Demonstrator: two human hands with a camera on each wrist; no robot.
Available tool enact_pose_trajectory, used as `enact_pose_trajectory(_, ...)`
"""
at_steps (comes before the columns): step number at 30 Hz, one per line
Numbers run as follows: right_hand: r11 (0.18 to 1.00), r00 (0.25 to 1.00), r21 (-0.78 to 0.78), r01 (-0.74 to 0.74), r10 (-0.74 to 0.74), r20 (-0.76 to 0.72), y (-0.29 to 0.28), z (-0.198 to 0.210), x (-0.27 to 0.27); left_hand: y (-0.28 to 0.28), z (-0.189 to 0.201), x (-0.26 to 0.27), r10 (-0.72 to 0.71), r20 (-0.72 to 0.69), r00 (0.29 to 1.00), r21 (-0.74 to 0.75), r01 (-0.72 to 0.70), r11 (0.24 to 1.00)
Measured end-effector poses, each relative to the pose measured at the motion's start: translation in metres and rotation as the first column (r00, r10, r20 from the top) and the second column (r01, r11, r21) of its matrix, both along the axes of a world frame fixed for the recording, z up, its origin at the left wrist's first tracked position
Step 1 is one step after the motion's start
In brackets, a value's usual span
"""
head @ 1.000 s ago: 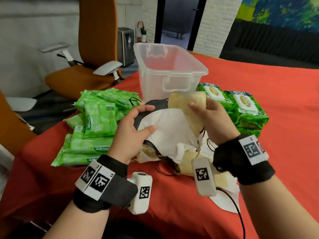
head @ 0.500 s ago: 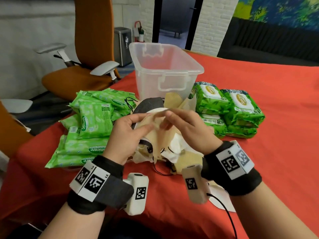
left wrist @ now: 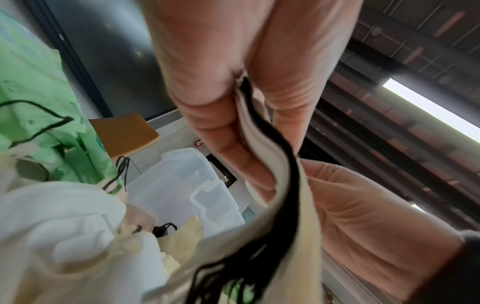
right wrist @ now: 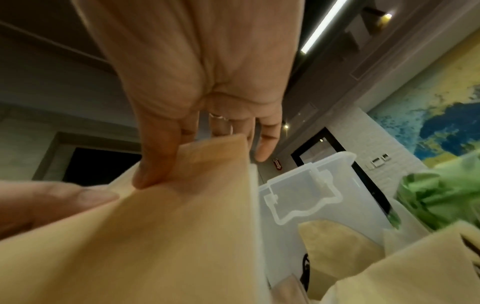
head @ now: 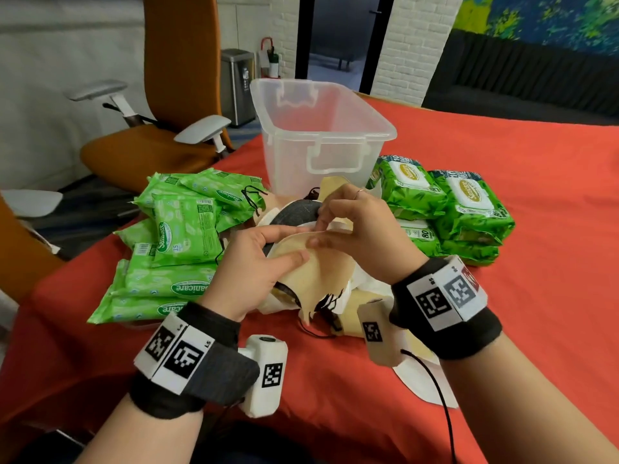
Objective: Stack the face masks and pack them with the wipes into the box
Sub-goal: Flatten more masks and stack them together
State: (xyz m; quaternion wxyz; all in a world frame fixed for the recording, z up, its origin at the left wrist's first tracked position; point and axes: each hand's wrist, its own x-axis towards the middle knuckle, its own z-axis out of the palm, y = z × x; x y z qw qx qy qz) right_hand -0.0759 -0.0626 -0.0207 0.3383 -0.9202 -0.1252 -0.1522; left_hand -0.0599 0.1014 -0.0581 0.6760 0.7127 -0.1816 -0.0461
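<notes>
red table (head: 502,329) carries everything. clear plastic box (head: 321,135) stands at the far side, open, nothing visibly packed in it; rigid walls, judged easy to load from above. flat green wipe packs (head: 174,259) lie heaped to the left, thicker green wipe packs (head: 465,209) stacked to the right. judged the heaviest items here, squashy, film slick; best taken across the width, one at a time.

face masks (head: 335,296) lie in a loose pile just in front of the box, between the hands: beige, white and dark ones mixed, black ear loops tangled. judged very light, limp, prone to snag by the loops; take by the folded edge, not the loops.

left hand (head: 254,266) holds a small stack with the beige mask (head: 318,266) on top, thumb curled over it, fingers under; the left wrist view shows beige and dark layers pinched edge-on. right hand (head: 355,236) pinches the beige mask's upper edge between thumb and forefinger, other fingers loose.

versus one second ago: the right hand held the beige mask apart and higher, near the box; now it sits on the left hand's stack, hands touching.
</notes>
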Motion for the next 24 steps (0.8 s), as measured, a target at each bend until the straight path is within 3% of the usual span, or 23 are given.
enact_pose_trajectory(3, 0.999, 0.998, -0.040, 0.012, -0.009, 0.063, 0.001, -0.003, -0.001, 0.001, -0.002, 0.001, 0.003, 0.006, 1.000, -0.025, -0.002, 1.000)
enact_pose_trajectory(5, 0.998, 0.998, 0.001, 0.059, -0.059, -0.033, -0.005, -0.008, -0.003, 0.002, -0.003, 0.002, 0.020, 0.008, 1.000, -0.071, -0.020, 0.997)
enact_pose_trajectory(8, 0.964, 0.985, 0.243, 0.109, -0.072, -0.155, -0.011, -0.014, -0.006, 0.004, -0.004, 0.002, 0.050, -0.002, 0.999, -0.097, -0.050, 0.994)
enact_pose_trajectory(11, 0.854, 0.974, 0.474, 0.216, -0.152, -0.171, -0.018, -0.013, -0.008, 0.003, -0.008, 0.003, 0.094, -0.014, 0.995, -0.084, -0.095, 0.992)
enact_pose_trajectory(14, 0.777, 0.926, 0.537, 0.328, -0.376, -0.021, -0.022, -0.010, -0.007, 0.002, -0.010, 0.003, 0.157, -0.049, 0.986, -0.088, -0.160, 0.983)
enact_pose_trajectory(16, 0.802, 0.841, 0.476, 0.362, -0.501, 0.204, -0.014, -0.007, -0.008, 0.000, -0.009, 0.004, 0.164, -0.083, 0.983, -0.102, -0.172, 0.980)
enact_pose_trajectory(18, 0.920, 0.869, 0.283, 0.270, -0.359, 0.339, 0.003, -0.010, -0.010, 0.000, -0.006, 0.004, 0.103, -0.159, 0.982, -0.187, -0.132, 0.973)
enact_pose_trajectory(21, 1.000, 0.992, 0.003, 0.011, -0.011, 0.124, 0.025, -0.018, -0.011, -0.001, -0.003, 0.004, 0.036, -0.184, 0.982, -0.290, -0.090, 0.953)
enact_pose_trajectory(22, 0.997, 0.997, 0.044, -0.060, 0.057, 0.052, 0.026, -0.018, -0.009, 0.000, -0.003, 0.004, 0.039, -0.175, 0.984, -0.284, -0.088, 0.955)
enact_pose_trajectory(24, 0.939, 0.993, 0.330, -0.095, 0.113, -0.036, 0.022, -0.015, -0.004, 0.005, -0.003, 0.004, 0.067, -0.156, 0.985, -0.228, -0.102, 0.968)
